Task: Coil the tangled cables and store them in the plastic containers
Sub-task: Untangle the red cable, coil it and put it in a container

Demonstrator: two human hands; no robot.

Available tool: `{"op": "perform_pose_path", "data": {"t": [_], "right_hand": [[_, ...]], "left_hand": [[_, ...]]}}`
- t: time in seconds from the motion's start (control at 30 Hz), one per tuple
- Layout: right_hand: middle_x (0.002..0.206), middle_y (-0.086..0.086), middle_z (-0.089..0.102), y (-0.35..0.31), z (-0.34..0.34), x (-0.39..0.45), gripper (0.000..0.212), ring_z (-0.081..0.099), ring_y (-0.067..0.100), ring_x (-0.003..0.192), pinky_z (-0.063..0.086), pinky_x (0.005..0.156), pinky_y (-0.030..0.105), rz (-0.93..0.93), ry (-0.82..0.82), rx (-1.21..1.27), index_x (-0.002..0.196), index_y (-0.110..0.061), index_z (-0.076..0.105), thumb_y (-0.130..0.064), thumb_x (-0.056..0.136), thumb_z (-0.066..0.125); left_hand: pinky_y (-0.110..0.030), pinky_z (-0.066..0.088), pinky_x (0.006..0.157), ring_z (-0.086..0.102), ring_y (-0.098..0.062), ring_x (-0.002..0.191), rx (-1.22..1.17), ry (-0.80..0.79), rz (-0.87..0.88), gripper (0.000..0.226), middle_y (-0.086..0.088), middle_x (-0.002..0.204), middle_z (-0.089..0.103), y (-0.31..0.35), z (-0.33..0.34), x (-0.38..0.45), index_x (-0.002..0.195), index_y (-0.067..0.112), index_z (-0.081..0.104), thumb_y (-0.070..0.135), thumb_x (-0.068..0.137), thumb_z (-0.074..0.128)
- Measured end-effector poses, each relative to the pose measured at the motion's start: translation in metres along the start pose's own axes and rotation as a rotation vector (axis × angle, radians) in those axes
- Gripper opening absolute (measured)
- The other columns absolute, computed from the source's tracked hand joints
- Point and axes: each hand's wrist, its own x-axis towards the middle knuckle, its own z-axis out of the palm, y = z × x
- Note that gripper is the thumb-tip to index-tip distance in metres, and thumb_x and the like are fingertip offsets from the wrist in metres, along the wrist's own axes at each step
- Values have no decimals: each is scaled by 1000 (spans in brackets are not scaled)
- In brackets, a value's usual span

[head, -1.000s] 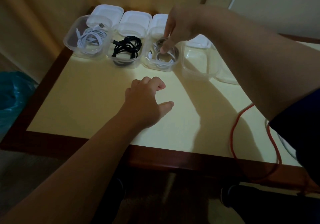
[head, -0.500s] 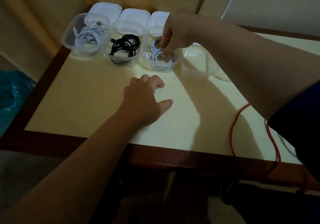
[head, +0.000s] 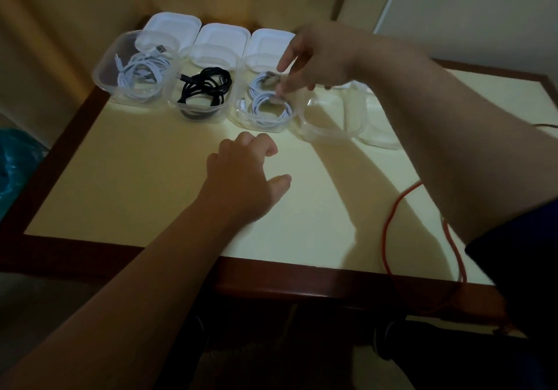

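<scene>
Along the table's far edge stands a row of clear plastic containers. The first container [head: 105, 66] holds a white coiled cable [head: 140, 71]. A black coiled cable [head: 205, 91] fills the second. In the third container [head: 241, 118] lies another white coil [head: 268, 107]. My right hand [head: 317, 56] hovers over this third container, its blurred fingers pointing down at the coil's connector ends and gripping nothing that I can make out. The left hand [head: 244, 178] rests on the tabletop with loosely curled fingers, holding nothing. A red cable [head: 388, 223] lies loose at the right and hangs over the front edge.
Two empty clear containers [head: 326, 130] sit to the right of the third, partly under my right forearm. White lids [head: 172, 26] lie behind the row. The cream table has a dark wooden border [head: 302, 278]. A teal bag [head: 15, 160] sits on the floor at left.
My right hand has lifted out of the third container, where it was pressing the white coil, and now hangs just above it. The left hand has stayed put.
</scene>
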Motion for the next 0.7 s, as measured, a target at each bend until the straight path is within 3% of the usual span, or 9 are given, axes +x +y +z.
{"op": "perform_pose_path", "data": {"t": [0.13,0.27,0.47,0.57,0.7], "right_hand": [[101,-10,75,22,2,-59,41,70,1,74,50,59,14,13,196,208,119,-29,72,-48,85,83],[96,-7,76,51,8,-122,30,71,7,75,56,69,27,72,292,396,111,-30,75,-44,86,83],[94,-2,75,96,21,-219,22,74,19,80,60,72,33,243,399,599,110,-31,76,-39,90,80],[97,10,76,124,33,-253,15,74,21,77,60,68,33,365,503,726,108,-27,76,-31,93,78],[99,23,71,146,55,-273,8,65,10,62,53,50,26,447,611,870,104,-19,75,-19,96,73]], "left_hand": [[-43,44,94,58,-24,109,-21,32,59,46,1,119,62,19,4,-2,119,21,63,45,81,73],[-48,51,90,61,-25,103,-72,12,128,48,0,113,63,45,14,-6,116,19,63,47,77,66],[-47,52,87,61,-23,101,-76,-38,228,45,2,110,62,86,40,-8,116,20,63,46,79,67],[-40,52,86,60,-18,99,-97,-62,285,42,3,106,64,109,54,-8,114,20,64,45,80,67],[-21,42,70,58,-5,80,-171,-119,365,16,12,85,64,139,71,-9,93,24,69,36,84,73]]}}
